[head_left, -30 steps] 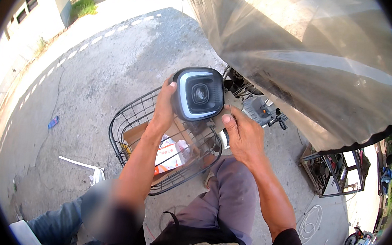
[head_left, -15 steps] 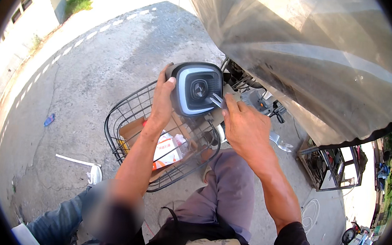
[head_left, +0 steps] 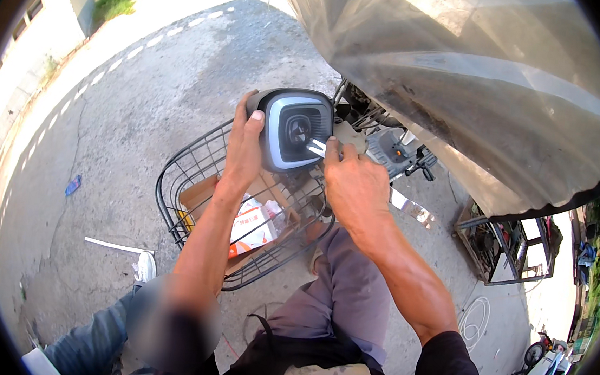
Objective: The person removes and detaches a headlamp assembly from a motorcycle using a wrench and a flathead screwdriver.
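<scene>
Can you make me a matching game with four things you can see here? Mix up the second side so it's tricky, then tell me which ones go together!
Things:
1. Dark lamp-like unit
2. Right hand
3. Wire basket
4. White coil

Places and states:
A. Lies in loops on the ground
B. Has an open brown cardboard box inside
C. Is gripped by the left hand
D. Holds shiny metal prongs

Right pairs: 1-C, 2-D, 3-B, 4-A

Wht strip (head_left: 119, 245) on grnd (head_left: 143, 126), nr shoe (head_left: 145, 267).
</scene>
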Action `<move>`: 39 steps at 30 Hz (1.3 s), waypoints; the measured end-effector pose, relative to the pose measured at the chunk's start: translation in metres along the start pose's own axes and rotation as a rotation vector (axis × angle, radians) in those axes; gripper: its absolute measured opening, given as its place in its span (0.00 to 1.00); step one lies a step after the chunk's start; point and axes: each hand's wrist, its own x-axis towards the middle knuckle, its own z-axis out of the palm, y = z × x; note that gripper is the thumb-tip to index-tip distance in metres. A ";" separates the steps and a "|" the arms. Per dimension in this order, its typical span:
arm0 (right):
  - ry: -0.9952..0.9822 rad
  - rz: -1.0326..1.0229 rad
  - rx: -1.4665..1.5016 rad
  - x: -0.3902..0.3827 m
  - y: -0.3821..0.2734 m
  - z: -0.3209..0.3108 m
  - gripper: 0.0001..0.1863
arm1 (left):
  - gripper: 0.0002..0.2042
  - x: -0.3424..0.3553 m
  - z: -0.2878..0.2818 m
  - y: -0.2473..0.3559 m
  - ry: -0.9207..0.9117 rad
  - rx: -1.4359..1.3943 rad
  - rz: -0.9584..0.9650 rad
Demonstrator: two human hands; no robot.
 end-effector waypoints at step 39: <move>-0.321 -0.240 0.038 0.017 0.009 -0.074 0.08 | 0.33 -0.009 0.006 0.004 -0.029 0.095 -0.080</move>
